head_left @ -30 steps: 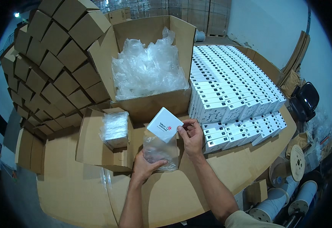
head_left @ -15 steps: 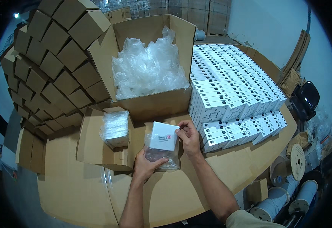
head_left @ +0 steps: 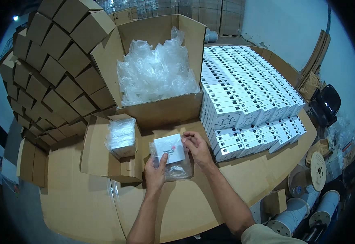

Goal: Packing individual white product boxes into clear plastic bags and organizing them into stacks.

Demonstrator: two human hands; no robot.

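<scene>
A flat white box (head_left: 170,147) with a small red mark lies partly in a clear plastic bag (head_left: 178,171) on the cardboard-covered table. My left hand (head_left: 155,173) grips the box and bag from the lower left, its thumb pressed on the box's white face. At the upper right corner, the bent fingers of my right hand (head_left: 197,149) pinch the box's edge. Just left stands an open small carton (head_left: 100,156), in which several plastic-wrapped white boxes (head_left: 122,138) are packed together.
Behind my hands stands a large open carton (head_left: 161,112) full of clear plastic bags (head_left: 157,71). White device boxes (head_left: 242,97) are stacked in rows on the right. Brown cartons (head_left: 59,69) pile high at left. Cable spools (head_left: 293,215) lie beyond the table's right edge.
The white box has shifted slightly left and its face has turned a little. My left thumb has moved up from the bag onto the box; my right hand has followed its corner.
</scene>
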